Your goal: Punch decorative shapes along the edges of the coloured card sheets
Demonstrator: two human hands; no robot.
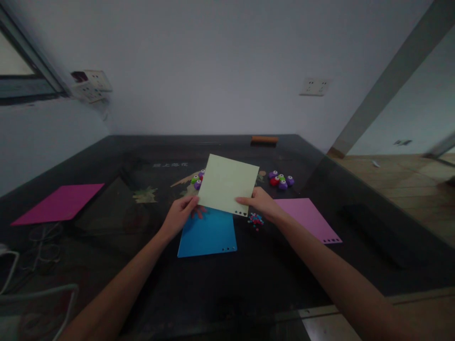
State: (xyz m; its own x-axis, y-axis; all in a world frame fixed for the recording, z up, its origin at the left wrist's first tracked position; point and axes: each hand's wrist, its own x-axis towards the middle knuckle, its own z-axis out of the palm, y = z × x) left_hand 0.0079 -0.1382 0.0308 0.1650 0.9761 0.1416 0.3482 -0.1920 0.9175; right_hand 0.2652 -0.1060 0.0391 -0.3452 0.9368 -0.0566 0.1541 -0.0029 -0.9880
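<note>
Both hands hold up a pale yellow sheet of paper (pixel 229 182) with a few small shapes punched along its lower right edge. My left hand (pixel 183 213) pinches its lower left corner. On the right side, my right hand (pixel 258 201) grips it with the thumb on top, near the punched holes. Under it, partly covered, a blue sheet (pixel 208 234) with punched holes lies on the dark table. A small heap of pink and blue punched-out bits (pixel 255 220) sits beside the blue sheet, below my right hand.
A pink sheet (pixel 307 218) with punched holes lies to the right, a magenta sheet (pixel 60 203) far left. Colourful eyed craft punches (pixel 280 180) cluster behind my right hand; others (pixel 197 180) show behind the yellow sheet. A brown stick-like object (pixel 264 139) rests at the table's back edge.
</note>
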